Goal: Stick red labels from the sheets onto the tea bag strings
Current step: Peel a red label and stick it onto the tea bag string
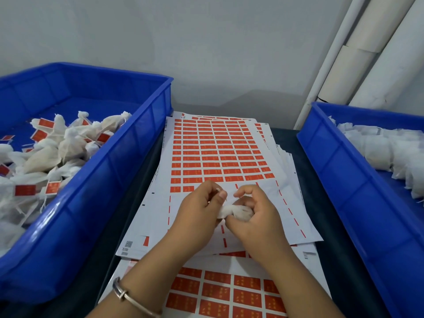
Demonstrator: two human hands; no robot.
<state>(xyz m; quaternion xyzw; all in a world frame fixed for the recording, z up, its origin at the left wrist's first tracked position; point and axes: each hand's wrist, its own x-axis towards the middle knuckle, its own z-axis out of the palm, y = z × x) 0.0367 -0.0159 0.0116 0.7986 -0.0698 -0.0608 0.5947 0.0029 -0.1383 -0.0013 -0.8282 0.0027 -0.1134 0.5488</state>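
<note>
Both hands work above the white sheet of red labels (213,148). The right hand (257,216) curls round a small white mesh tea bag (236,212). The left hand (199,210) pinches its end with fingers curled.

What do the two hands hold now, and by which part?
Both hands grip one small white mesh tea bag over the label sheet: the right hand around its body, the left hand at its left end. The string is too small to tell.
</note>
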